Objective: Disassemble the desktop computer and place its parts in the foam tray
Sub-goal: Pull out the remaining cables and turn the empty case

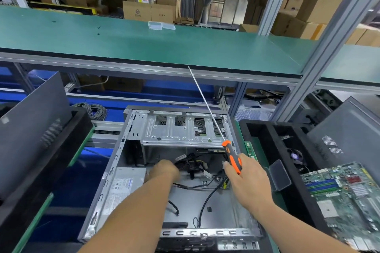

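An open desktop case (pixel 115 162) lies flat in front of me, its silver drive cage (pixel 181 131) at the far end. My left hand (pixel 163 171) reaches inside and grips a bundle of black cables (pixel 192 165) beside the power supply (pixel 121 187). My right hand (pixel 244 181) holds a long screwdriver by its orange and black handle (pixel 231 155); the thin shaft (pixel 205 104) points up and away. A black foam tray (pixel 287 170) stands to the right, with a green motherboard (pixel 347 197), a fan (pixel 295 156) and a memory stick (pixel 249 148) in it.
A dark side panel (pixel 35 121) leans on another black foam tray (pixel 76 135) at the left. A second panel (pixel 349 129) leans at the right. Above runs a green shelf (pixel 144 43) carrying a clear plastic box (pixel 155 25). An aluminium post (pixel 320 57) rises at right.
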